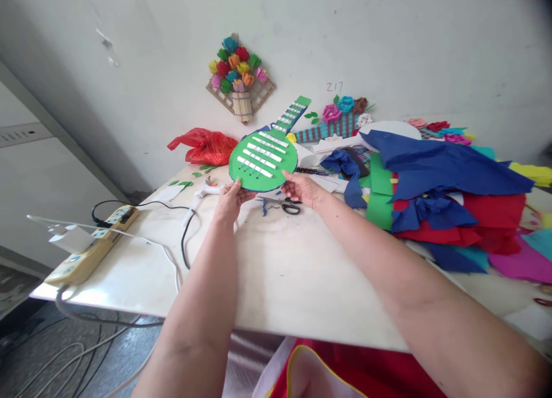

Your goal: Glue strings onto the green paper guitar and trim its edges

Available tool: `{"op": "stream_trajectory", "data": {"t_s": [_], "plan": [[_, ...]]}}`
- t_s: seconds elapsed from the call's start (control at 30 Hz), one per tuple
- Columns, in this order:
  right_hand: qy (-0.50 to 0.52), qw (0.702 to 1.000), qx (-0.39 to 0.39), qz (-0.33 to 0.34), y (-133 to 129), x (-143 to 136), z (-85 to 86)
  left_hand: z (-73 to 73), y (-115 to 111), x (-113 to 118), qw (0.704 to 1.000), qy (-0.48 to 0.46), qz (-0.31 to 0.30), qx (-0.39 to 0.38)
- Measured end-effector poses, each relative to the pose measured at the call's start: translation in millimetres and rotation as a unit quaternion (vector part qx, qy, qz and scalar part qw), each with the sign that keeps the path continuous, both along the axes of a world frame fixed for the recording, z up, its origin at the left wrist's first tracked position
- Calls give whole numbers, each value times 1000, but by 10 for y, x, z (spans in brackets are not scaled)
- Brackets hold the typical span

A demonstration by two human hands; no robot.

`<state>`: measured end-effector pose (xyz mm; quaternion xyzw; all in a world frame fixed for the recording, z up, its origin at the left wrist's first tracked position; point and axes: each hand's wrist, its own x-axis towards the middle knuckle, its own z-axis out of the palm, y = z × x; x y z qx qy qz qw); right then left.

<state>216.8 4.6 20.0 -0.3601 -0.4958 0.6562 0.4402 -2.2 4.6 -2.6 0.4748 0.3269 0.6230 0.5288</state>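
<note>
A green paper instrument (262,173) with a round body and a long neck is held up, tilted, over the far part of the table. White strips cross its body and neck, and blue shows along its edge. My left hand (233,201) grips the lower left rim of the round body, thumb on the front face. At the lower right rim, my right hand (301,189) holds it between thumb and fingers. Black-handled scissors (291,209) lie on the table just below my right hand. A white glue gun (206,192) rests left of the instrument.
A power strip (92,245) with cables sits at the table's left edge. Behind is a red plastic bag (207,146). Blue, red and green paper (448,168) is heaped on the right. A flower decoration (240,79) hangs on the wall.
</note>
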Motion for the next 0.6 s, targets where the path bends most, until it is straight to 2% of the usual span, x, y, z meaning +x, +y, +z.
{"op": "stream_trajectory", "data": {"t_s": [0.07, 0.27, 0.47, 0.6], "plan": [[10, 1000, 3, -11, -1, -53, -38, 35, -39, 39, 1000, 15, -19, -3], [28, 997, 38, -57, -11, -105, -77, 123, -128, 157, 999, 43, -4, -16], [27, 996, 55, -66, -56, -147, -58, 61, -131, 165, 984, 153, -69, -50], [22, 997, 47, -62, -50, -145, -81, 41, -131, 176, 981, 165, -95, -47]]}}
